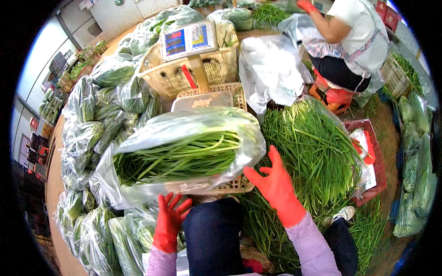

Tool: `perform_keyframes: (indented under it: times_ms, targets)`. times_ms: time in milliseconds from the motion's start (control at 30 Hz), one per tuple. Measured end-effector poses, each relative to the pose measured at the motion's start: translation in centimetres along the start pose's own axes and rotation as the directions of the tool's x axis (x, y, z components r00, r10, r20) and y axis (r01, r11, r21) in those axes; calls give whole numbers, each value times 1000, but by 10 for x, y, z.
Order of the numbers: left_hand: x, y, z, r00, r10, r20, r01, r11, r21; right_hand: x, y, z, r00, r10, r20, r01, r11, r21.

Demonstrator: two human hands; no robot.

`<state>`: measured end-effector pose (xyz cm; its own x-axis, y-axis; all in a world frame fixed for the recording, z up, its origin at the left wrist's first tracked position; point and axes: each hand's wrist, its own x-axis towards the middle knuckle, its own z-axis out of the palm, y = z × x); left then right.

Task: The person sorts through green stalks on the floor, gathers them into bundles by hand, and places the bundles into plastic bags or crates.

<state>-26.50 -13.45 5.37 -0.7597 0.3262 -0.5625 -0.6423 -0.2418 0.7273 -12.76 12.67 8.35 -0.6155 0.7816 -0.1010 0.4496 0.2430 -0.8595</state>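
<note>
A clear plastic bag (145, 138) lies open in front of me, filled with long green garlic chives (183, 158). It rests over a digital scale, whose tan platform (203, 100) shows behind it and whose lit display (176, 41) stands on a post. My left hand (170, 215), in a red rubber glove, has its fingers spread just below the bag's near edge. Also red-gloved, my right hand (276, 188) is held open by the bag's right end, thumb and fingers apart. Whether its fingertips touch the plastic, I cannot tell. To the right lies a large loose heap of chives (310, 148).
Filled bags of greens (83, 138) are piled along the left. A cream plastic crate (152, 65) stands behind the scale, with white plastic bags (271, 69) beside it. At right sits a red crate (376, 172). Another person (355, 38) sits on an orange stool (340, 101).
</note>
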Motion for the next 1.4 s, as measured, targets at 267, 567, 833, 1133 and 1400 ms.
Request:
perform_keyframes:
  times_ms: [267, 567, 833, 1133, 1400]
  targets:
    - [97, 117, 28, 897, 353, 266, -421, 866, 269, 103, -68, -25, 861, 327, 389, -383, 921, 74]
    - [46, 195, 61, 796, 378, 473, -577, 708, 407, 117, -129, -50, 959, 122, 257, -170, 970, 174]
    - [48, 130, 25, 730, -112, 674, -449, 665, 597, 85, -114, -51, 982, -7, 188, -87, 869, 488]
    - [161, 23, 72, 659, -110, 744, -622, 477, 621, 76, -141, -67, 843, -146, 517, 122, 989, 80]
    - [145, 22, 84, 655, -303, 692, -680, 162, 715, 35, 80, -186, 946, 304, 114, -324, 899, 295]
